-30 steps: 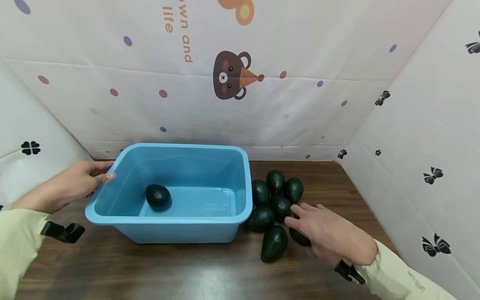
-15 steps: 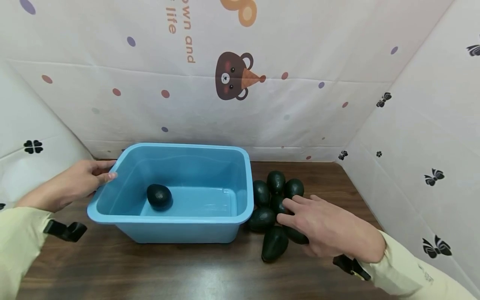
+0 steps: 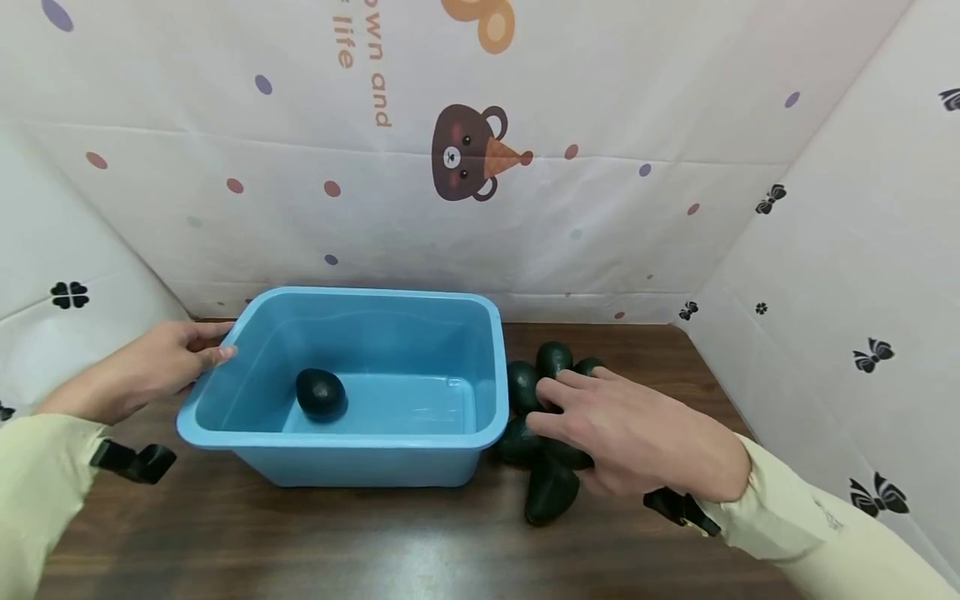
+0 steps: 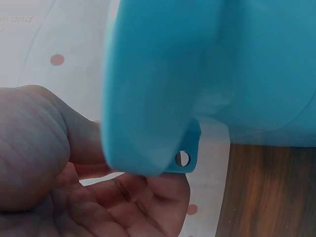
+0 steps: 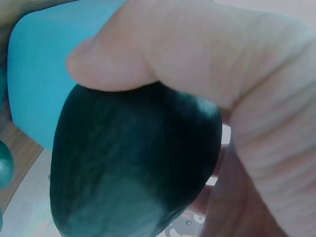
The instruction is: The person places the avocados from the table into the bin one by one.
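My left hand (image 3: 161,367) pinches the left rim of a blue plastic tub (image 3: 337,440); in the left wrist view, thumb and fingers lie on either side of that rim (image 4: 138,98). One dark green avocado (image 3: 320,393) lies inside, towards the tub's left end. On the right, my right hand (image 3: 626,429) holds another avocado (image 5: 128,158), its thumb across the fruit in the right wrist view. That hand is over a cluster of several avocados (image 3: 552,492) on the table beside the tub and hides part of them.
The brown wooden table (image 3: 360,542) ends at a white printed sheet (image 3: 375,217) behind the tub. Similar white sheets (image 3: 825,275) stand at the left and right sides. The tub's right wall is close to the avocado cluster.
My right hand has moved left and slightly away from me with the avocado, across the cluster towards the tub. My left hand stays on the rim.
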The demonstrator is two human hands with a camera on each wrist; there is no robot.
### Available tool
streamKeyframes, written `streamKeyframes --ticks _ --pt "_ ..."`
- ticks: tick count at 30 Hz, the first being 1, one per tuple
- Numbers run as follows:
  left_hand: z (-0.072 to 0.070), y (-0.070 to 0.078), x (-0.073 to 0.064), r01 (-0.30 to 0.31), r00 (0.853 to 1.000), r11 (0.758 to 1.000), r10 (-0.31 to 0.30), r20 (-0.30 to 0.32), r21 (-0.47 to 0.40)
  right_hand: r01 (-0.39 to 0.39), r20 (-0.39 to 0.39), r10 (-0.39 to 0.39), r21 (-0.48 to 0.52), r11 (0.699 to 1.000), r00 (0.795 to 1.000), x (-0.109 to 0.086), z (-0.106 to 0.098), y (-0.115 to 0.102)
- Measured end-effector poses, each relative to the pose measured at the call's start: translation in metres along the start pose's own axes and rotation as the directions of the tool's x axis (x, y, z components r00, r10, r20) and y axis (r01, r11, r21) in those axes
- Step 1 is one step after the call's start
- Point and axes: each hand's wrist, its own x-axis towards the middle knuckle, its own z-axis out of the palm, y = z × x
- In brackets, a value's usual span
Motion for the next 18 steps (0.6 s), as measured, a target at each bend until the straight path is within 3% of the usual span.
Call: streamKeyframes --ticks 10,18 --pt "0.000 -0.002 0.000 -0.002 1.000 1.000 0.002 -0.004 0.003 0.038 -0.042 -0.041 -0.071 0.997 0.998 0.018 -0.005 0.001" --pt "0.000 -0.003 -0.001 -0.010 1.000 1.000 0.010 -0.007 0.001 0.042 -0.075 -0.046 -0.059 0.997 0.996 0.031 -0.010 0.006"
